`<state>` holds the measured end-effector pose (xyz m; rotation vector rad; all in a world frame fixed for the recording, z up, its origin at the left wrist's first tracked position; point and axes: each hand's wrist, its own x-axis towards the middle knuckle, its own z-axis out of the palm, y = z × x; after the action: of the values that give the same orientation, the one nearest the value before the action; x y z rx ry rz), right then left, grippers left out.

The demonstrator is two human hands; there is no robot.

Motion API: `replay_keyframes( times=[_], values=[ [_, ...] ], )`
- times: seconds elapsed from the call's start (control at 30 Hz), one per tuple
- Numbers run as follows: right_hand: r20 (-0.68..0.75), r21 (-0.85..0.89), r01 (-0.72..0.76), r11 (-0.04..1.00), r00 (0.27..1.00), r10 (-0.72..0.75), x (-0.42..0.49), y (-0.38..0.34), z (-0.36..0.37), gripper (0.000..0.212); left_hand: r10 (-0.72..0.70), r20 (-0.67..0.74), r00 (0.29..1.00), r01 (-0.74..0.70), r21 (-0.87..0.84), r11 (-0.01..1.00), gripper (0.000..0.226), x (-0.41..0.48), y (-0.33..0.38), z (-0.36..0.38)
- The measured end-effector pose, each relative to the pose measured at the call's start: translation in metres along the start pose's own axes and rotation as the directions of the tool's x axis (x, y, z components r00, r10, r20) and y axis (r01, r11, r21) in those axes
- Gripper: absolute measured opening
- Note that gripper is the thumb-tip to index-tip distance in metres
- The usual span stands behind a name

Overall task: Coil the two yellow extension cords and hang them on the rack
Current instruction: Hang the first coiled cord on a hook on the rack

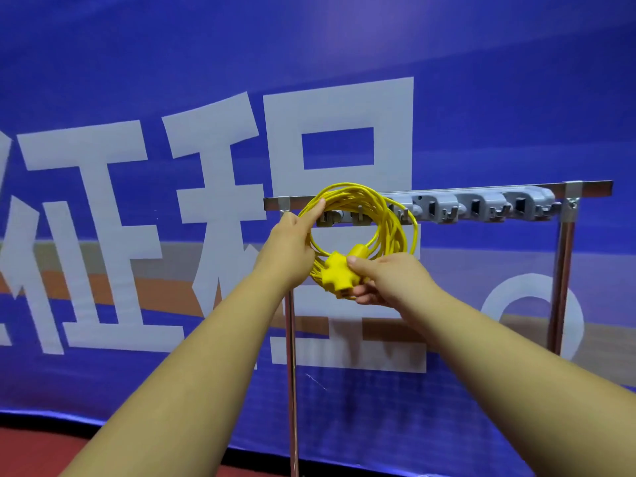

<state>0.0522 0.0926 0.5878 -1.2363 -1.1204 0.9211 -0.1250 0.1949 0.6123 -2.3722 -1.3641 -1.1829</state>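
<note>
Against the rack's left end, a coiled yellow extension cord (361,232) is held up as a loose ring in front of the grey hook strip (478,204). The left hand (292,246) clasps the coil's left side, forefinger laid along the top strands; the right hand (389,277) pinches the yellow multi-outlet socket (337,273) and the plug at the bottom. Hanging it well probably means keeping every strand gathered, lifting the top arc over one hook, then letting the heavy ends settle lowest. Only one cord is in view.

The rack (564,270) has shiny polished metal posts; its hook strip (481,206) is matt grey plastic; the cord (389,215) is smooth yellow plastic.
</note>
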Motion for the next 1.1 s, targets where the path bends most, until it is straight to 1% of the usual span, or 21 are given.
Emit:
replay_keyframes(
  times=[0.03,0.1,0.13,0.2,0.3,0.33,0.4,0.43,0.47,0.5,0.53,0.57,0.63,0.7,0.77,0.83,0.87,0.93,0.97,1.07,1.1],
  values=[
    [-0.019,0.135,-0.022,0.991,1.0,0.025,0.001,-0.002,0.009,0.043,0.011,-0.003,1.0,-0.011,0.017,1.0,0.086,-0.002,-0.002,0.001],
    [-0.055,0.379,-0.047,0.924,0.996,0.073,0.007,-0.007,0.021,0.03,0.03,-0.011,0.999,-0.029,0.053,0.998,0.085,-0.005,-0.006,0.003],
    [-0.077,0.441,-0.055,0.896,0.992,0.099,0.011,-0.008,0.026,0.023,0.035,-0.016,0.999,-0.034,0.069,0.997,0.085,-0.006,-0.007,0.003],
    [-0.114,0.492,-0.072,0.868,0.983,0.147,0.02,-0.011,0.033,0.015,0.042,-0.028,0.999,-0.039,0.092,0.995,0.086,-0.008,-0.008,0.004],
    [-0.118,0.545,-0.114,0.83,0.97,0.211,0.032,-0.013,0.039,0.034,0.038,-0.035,0.999,-0.034,0.117,0.993,0.087,-0.009,-0.007,0.004],
    [-0.113,0.539,-0.133,0.832,0.967,0.228,0.036,-0.013,0.04,0.037,0.035,-0.036,0.999,-0.031,0.116,0.993,0.086,-0.009,-0.006,0.004],
    [-0.114,0.422,-0.187,0.887,0.96,0.256,0.038,-0.016,0.041,0.025,0.043,-0.05,0.998,-0.037,0.108,0.993,0.084,-0.007,-0.003,0.001],
    [-0.124,0.305,-0.225,0.925,0.954,0.273,0.036,-0.018,0.04,0.018,0.053,-0.062,0.997,-0.046,0.11,0.993,0.081,-0.006,-0.002,-0.001],
    [-0.15,0.125,-0.241,0.962,0.954,0.259,0.036,-0.015,0.04,0.019,0.065,-0.074,0.995,-0.056,0.117,0.992,0.077,-0.005,-0.001,-0.002],
    [-0.159,-0.068,-0.218,0.974,0.966,0.205,0.034,-0.012,0.038,0.024,0.078,-0.086,0.993,-0.067,0.126,0.99,0.072,-0.003,-0.001,-0.004],
    [-0.155,-0.208,-0.188,0.96,0.975,0.157,0.032,-0.008,0.036,0.029,0.089,-0.095,0.991,-0.076,0.135,0.988,0.068,-0.002,-0.001,-0.005],
    [-0.14,-0.295,-0.171,0.94,0.981,0.135,0.03,-0.004,0.033,0.032,0.098,-0.101,0.99,-0.083,0.144,0.986,0.064,0.0,-0.001,-0.006],
    [-0.124,-0.438,-0.129,0.89,0.989,0.083,0.029,0.004,0.028,0.037,0.112,-0.11,0.988,-0.094,0.155,0.983,0.059,0.002,0.0,-0.007],
    [-0.114,-0.532,-0.08,0.843,0.993,0.023,0.028,0.008,0.026,0.037,0.117,-0.117,0.986,-0.099,0.149,0.984,0.056,0.004,0.004,-0.007],
    [-0.084,-0.57,-0.045,0.821,0.996,-0.004,0.024,0.009,0.026,0.038,0.115,-0.121,0.986,-0.099,0.136,0.986,0.052,0.006,0.008,-0.006],
    [-0.022,-0.573,-0.008,0.819,1.0,-0.005,0.021,0.008,0.028,0.04,0.101,-0.119,0.988,-0.088,0.108,0.99,0.049,0.008,0.009,-0.005],
    [0.009,-0.529,-0.008,0.848,1.0,0.016,0.019,0.007,0.03,0.04,0.092,-0.117,0.989,-0.082,0.089,0.993,0.048,0.009,0.01,-0.005],
    [0.042,-0.361,-0.058,0.931,0.996,0.079,0.017,0.005,0.035,0.037,0.079,-0.114,0.99,-0.074,0.049,0.996,0.047,0.01,0.011,-0.005],
    [0.044,-0.286,-0.086,0.954,0.994,0.103,0.018,0.004,0.037,0.036,0.075,-0.111,0.991,-0.072,0.034,0.997,0.046,0.011,0.01,-0.005],
    [-0.015,-0.104,-0.134,0.985,0.991,0.133,0.023,0.0,0.043,0.03,0.072,-0.11,0.991,-0.072,0.011,0.997,0.045,0.01,0.009,-0.007],
    [-0.05,-0.075,-0.145,0.987,0.989,0.141,0.026,-0.003,0.045,0.03,0.072,-0.109,0.991,-0.071,0.011,0.997,0.045,0.011,0.007,-0.008]
  ],
)
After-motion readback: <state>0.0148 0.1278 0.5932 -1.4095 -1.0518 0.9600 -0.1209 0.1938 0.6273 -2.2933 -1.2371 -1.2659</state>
